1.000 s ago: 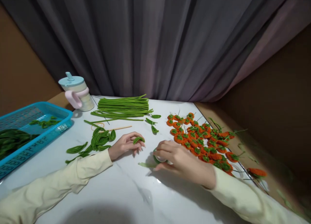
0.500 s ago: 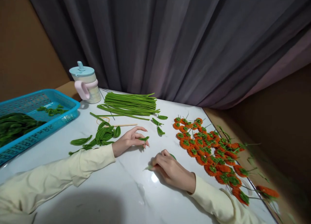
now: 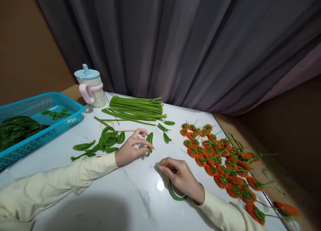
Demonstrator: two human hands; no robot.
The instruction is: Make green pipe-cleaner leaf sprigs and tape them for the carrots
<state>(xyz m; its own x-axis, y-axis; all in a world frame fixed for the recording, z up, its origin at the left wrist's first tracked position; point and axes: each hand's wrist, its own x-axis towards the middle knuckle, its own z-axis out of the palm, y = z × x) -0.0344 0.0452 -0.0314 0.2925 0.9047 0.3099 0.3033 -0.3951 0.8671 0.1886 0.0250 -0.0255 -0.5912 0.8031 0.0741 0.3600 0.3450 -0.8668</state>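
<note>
My left hand (image 3: 134, 146) pinches a fuzzy green pipe-cleaner leaf (image 3: 149, 139) between thumb and fingers, with its tip pointing up. To its right, my right hand (image 3: 181, 177) is closed on the loose end of green tape, and the tape roll (image 3: 175, 194) shows below the palm, partly hidden by the hand. Beside my left wrist lies a loose pile of similar leaves (image 3: 106, 139). Several more leaves (image 3: 165, 132) rest just beyond the left fingertips.
Green pipe-cleaner stems (image 3: 136, 109) lie stacked at the back. Orange pipe-cleaner pieces with green tops (image 3: 213, 154) spread along the right edge. A blue basket (image 3: 72, 119) with green pieces stands left, near a lidded cup (image 3: 92, 87). A thin wooden stick (image 3: 125, 130) lies mid-table.
The leaf in my left hand has turned from lying sideways to standing upright. My right hand has rotated, so the tape roll now shows below it.
</note>
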